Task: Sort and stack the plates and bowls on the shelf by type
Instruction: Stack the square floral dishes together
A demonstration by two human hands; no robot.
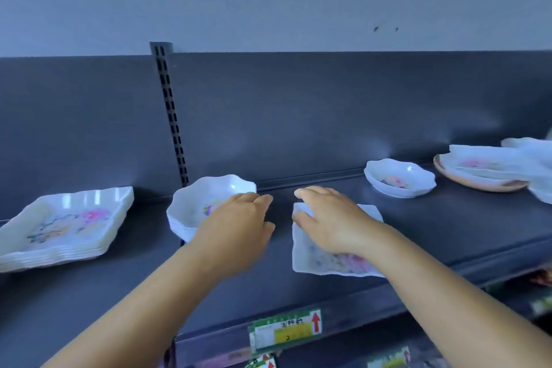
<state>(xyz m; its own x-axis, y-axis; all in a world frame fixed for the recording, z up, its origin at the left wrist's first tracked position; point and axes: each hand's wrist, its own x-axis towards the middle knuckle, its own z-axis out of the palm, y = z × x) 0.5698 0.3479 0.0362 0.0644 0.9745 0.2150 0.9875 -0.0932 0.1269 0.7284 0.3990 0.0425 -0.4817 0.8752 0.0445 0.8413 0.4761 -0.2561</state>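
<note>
A stack of white scalloped bowls stands on the dark shelf left of centre. My left hand hovers over the stack's right side with loosely curled fingers and holds nothing. A white square plate with a flower print lies right of it, blurred. My right hand lies on top of this plate, and its thumb and index finger pinch the far left corner. A stack of several square plates sits at the far left. One single bowl stands at the back right.
At the far right a pink round plate carries white square plates, with more white dishes at the frame edge. A slotted upright runs up the back panel. A price label hangs on the shelf's front edge.
</note>
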